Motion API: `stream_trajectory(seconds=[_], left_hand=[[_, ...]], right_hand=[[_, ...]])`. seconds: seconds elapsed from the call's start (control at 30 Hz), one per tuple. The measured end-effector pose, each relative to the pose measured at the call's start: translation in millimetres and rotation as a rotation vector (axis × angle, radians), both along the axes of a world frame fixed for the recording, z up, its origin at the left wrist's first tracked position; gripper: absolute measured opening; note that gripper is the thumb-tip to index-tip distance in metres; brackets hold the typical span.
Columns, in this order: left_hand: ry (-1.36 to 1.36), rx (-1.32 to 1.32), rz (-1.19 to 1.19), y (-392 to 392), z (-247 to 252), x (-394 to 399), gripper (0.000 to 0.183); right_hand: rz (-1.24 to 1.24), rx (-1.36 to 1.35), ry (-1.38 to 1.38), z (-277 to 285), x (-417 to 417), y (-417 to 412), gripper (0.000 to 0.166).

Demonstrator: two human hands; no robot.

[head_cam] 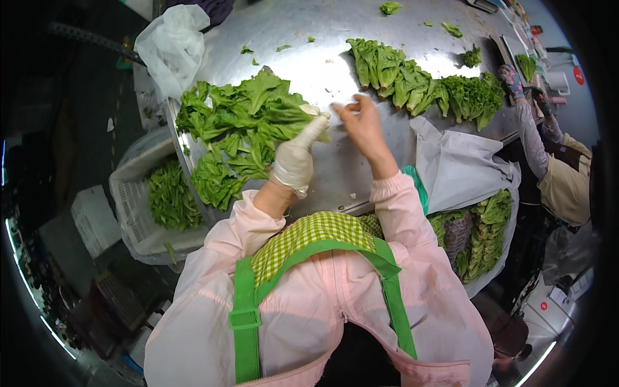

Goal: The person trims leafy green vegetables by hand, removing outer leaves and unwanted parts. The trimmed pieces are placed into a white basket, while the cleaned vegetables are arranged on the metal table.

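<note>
My left hand (pixel 296 162), in a whitish glove, grips a leafy green lettuce (pixel 288 116) by its base, with the leaves pointing left. That lettuce overlaps a loose pile of green leaves (pixel 217 118) on the metal table (pixel 333 169). Just to the right, my bare right hand (pixel 366 128) hovers with its fingers apart and bent. Nothing shows in it, and a small gap separates it from my left hand. Beyond my right hand, trimmed lettuce heads (pixel 387 70) lie side by side in a row, their cut stems towards me.
A lined white crate (pixel 130 208) holding greens stands left of the table. At right, a lined container holds stacked lettuce (pixel 488 237) beneath a white sheet (pixel 452 155). A translucent plastic bag (pixel 171 53) hangs at the far-left corner. Another person's patterned glove (pixel 511 81) is beside a scale.
</note>
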State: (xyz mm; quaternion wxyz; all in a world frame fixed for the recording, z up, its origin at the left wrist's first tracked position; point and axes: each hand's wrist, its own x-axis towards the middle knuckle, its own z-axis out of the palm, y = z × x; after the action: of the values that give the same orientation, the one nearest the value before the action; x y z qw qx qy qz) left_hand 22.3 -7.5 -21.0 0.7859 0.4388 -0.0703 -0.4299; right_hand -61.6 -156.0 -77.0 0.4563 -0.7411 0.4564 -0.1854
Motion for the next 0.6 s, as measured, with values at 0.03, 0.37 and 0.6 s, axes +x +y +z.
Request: stream_trajectory(seconds=[0.03, 0.37, 0.6], left_hand=[[0.039, -0.016, 0.009, -4, -3, 5, 0.025], [0.387, -0.021, -0.116, -11, -36, 15, 0.030], [0.483, 0.061, -0.104, -16, -49, 34, 0.034]], right_hand=[[-0.047, -0.157, 0.106, -7, 1, -16, 0.034], [-0.212, -0.436, 0.198, -47, 14, -57, 0.031], [-0.087, 0.036, -0.094, 56, 10, 0, 0.027]])
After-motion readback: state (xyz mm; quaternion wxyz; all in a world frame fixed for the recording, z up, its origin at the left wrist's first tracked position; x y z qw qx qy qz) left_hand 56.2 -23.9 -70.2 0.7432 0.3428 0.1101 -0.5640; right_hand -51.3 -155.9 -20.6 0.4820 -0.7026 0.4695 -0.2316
